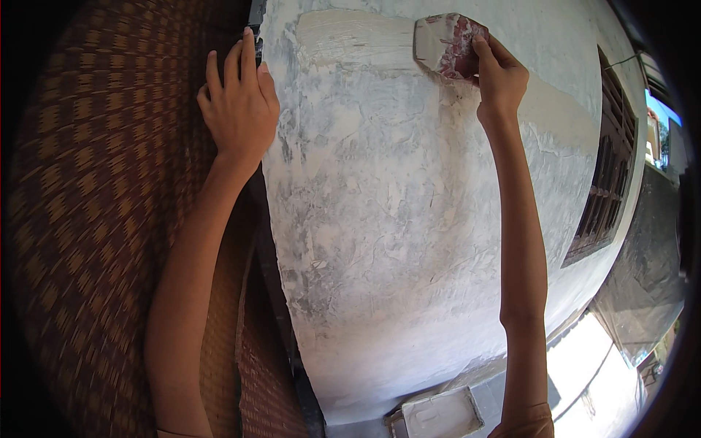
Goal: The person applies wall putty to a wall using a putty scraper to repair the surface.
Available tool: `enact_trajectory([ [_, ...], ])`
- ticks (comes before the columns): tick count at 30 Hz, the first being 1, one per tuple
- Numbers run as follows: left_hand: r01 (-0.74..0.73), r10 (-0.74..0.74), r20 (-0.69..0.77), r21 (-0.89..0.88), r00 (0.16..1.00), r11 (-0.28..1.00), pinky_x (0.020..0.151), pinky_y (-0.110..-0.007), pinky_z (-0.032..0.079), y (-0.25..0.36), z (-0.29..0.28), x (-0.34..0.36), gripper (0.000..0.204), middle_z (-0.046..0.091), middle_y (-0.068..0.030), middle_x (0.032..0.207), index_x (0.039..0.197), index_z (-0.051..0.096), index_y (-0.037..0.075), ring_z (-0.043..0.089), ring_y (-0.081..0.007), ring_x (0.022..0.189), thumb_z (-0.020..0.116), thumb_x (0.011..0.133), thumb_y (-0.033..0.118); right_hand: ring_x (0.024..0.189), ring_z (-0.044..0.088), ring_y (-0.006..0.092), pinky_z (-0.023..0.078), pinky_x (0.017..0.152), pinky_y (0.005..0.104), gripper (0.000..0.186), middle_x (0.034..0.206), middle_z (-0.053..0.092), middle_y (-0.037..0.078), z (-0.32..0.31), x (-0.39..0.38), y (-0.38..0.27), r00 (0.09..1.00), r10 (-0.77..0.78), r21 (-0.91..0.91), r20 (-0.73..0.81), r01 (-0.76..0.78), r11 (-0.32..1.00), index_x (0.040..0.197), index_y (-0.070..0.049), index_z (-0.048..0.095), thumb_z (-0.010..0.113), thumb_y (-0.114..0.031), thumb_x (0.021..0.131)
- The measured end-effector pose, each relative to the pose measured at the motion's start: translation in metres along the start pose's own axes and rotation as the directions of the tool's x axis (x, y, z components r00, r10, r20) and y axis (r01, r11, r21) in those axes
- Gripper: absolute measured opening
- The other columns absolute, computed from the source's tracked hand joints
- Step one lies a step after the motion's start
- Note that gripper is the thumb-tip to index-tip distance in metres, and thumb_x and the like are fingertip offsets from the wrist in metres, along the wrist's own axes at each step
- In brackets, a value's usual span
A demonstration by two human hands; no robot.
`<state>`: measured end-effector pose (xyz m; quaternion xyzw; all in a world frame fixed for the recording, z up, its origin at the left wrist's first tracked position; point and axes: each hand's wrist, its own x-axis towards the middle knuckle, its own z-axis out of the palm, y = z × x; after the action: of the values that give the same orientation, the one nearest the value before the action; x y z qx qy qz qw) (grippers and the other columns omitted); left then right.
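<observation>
My right hand is raised high on the wall and grips a putty scraper, a flat reddish blade smeared with pale putty. The scraper lies against the grey-white wall, at the right end of a fresh cream band of putty. At the wall's left edge my left hand is stretched upward with its fingers apart. Its palm faces away from view, and the fingers lie beside the dark gap at the corner. Nothing shows in that hand.
A brown woven bamboo panel stands close on the left. Below, near the wall's foot, sits a tray of pale putty. A dark wooden window grille is set in the wall at right, with dark sheeting beyond it.
</observation>
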<state>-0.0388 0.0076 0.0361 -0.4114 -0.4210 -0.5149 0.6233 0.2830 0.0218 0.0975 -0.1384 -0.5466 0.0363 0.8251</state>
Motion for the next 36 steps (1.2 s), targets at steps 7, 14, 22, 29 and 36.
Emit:
enact_trajectory([
  [7, -0.026, 0.026, -0.007, 0.051, 1.0, 0.998, 0.1, -0.057, 0.038, -0.008, -0.002, 0.0, 0.051, 0.049, -0.0076, 0.143, 0.15, 0.038, 0.014, 0.038, -0.0398, 0.137, 0.041, 0.102, 0.03, 0.057, 0.063, 0.0126, 0.051, 0.053, 0.0302, 0.027, 0.072, 0.072, 0.013, 0.069, -0.043, -0.033, 0.967, -0.111, -0.023, 0.23, 0.119, 0.993, 0.11, 0.002, 0.071, 0.064, -0.018, 0.092],
  [14, -0.013, 0.013, 0.002, 0.05, 1.0, 0.999, 0.099, -0.057, 0.038, -0.006, 0.0, 0.0, 0.051, 0.049, -0.0077, 0.144, 0.15, 0.037, 0.014, 0.038, -0.0401, 0.136, 0.041, 0.102, 0.03, 0.058, 0.063, 0.011, 0.05, 0.051, 0.0264, 0.028, 0.075, 0.07, 0.01, 0.033, -0.015, -0.03, 0.999, -0.021, 0.097, -0.029, 0.024, 0.995, 0.112, 0.006, 0.07, 0.06, -0.014, 0.094],
  [22, -0.033, 0.033, -0.002, 0.053, 0.999, 0.998, 0.103, -0.06, 0.035, -0.01, -0.002, -0.001, 0.052, 0.048, -0.008, 0.145, 0.153, 0.032, 0.016, 0.037, -0.0395, 0.138, 0.038, 0.104, 0.031, 0.06, 0.064, 0.0138, 0.053, 0.058, 0.0311, 0.03, 0.079, 0.073, 0.016, 0.07, -0.04, -0.037, 0.954, -0.219, -0.051, 0.205, 0.234, 0.971, 0.111, 0.003, 0.07, 0.064, -0.02, 0.092],
  [29, -0.016, 0.017, -0.017, 0.037, 1.0, 0.999, 0.099, -0.057, 0.039, -0.004, 0.0, 0.002, 0.051, 0.049, -0.0071, 0.143, 0.15, 0.038, 0.015, 0.04, -0.0395, 0.135, 0.041, 0.102, 0.03, 0.066, 0.07, 0.0171, 0.058, 0.065, 0.0297, 0.036, 0.089, 0.073, 0.011, -0.009, 0.016, 0.003, 0.998, -0.039, 0.036, -0.056, 0.041, 0.998, 0.118, 0.002, 0.068, 0.07, -0.019, 0.089],
  [36, -0.025, 0.025, 0.007, 0.073, 1.0, 0.997, 0.1, -0.058, 0.038, -0.008, -0.001, -0.002, 0.052, 0.048, -0.0071, 0.144, 0.151, 0.035, 0.015, 0.039, -0.0402, 0.136, 0.039, 0.102, 0.031, 0.059, 0.061, 0.0098, 0.051, 0.054, 0.0285, 0.029, 0.076, 0.071, 0.011, 0.063, -0.036, -0.015, 0.971, -0.201, 0.005, 0.126, 0.202, 0.979, 0.113, 0.002, 0.07, 0.063, -0.018, 0.093],
])
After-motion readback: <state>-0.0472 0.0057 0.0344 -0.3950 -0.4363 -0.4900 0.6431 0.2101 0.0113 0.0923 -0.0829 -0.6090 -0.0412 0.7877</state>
